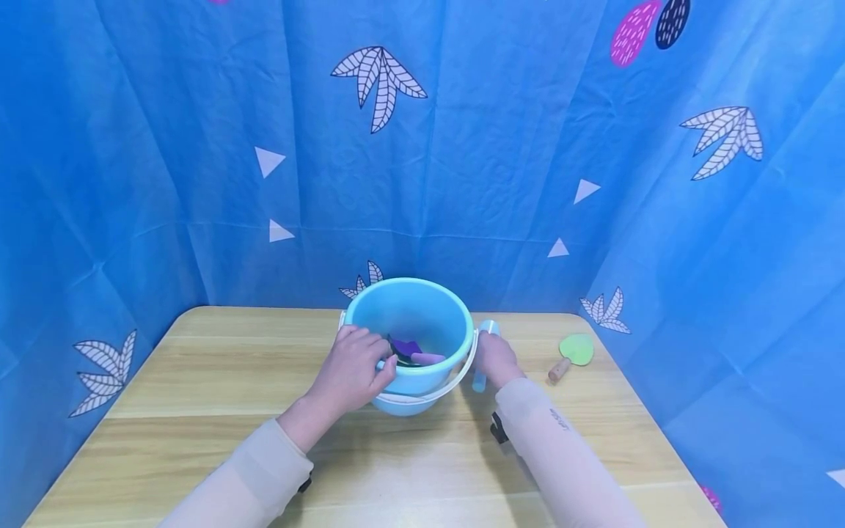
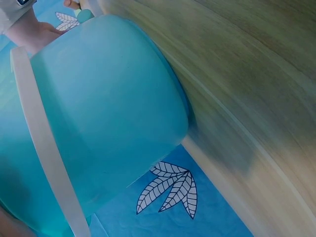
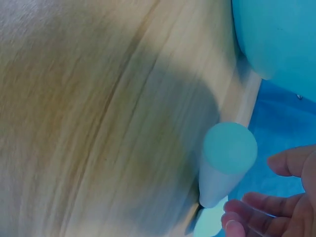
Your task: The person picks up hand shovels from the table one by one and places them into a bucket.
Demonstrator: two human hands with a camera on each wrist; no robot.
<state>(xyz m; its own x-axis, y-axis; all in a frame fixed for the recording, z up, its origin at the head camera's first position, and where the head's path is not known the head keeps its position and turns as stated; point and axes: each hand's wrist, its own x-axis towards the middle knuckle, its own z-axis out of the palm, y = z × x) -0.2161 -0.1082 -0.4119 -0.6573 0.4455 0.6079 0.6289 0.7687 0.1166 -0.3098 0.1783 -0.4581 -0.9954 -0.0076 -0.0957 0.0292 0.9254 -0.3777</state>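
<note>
A light blue bucket (image 1: 411, 379) with a white carrying handle (image 1: 455, 380) stands upright on the table. My left hand (image 1: 353, 364) grips its near left rim, the fingers reaching over into the opening. Inside lie a dark purple piece (image 1: 404, 346) and a paler purple piece (image 1: 428, 358), both partly hidden by the rim and hand. My right hand (image 1: 495, 357) is just right of the bucket, beside a light blue thing with a cylindrical handle (image 3: 222, 163). In the right wrist view, thumb and fingers are spread apart, with a gap between them and that handle.
A green paddle-shaped toy with a brown handle (image 1: 559, 369) lies on the wooden table (image 1: 218, 389) at the right. Blue patterned cloth (image 1: 370, 183) hangs behind the table and along both sides.
</note>
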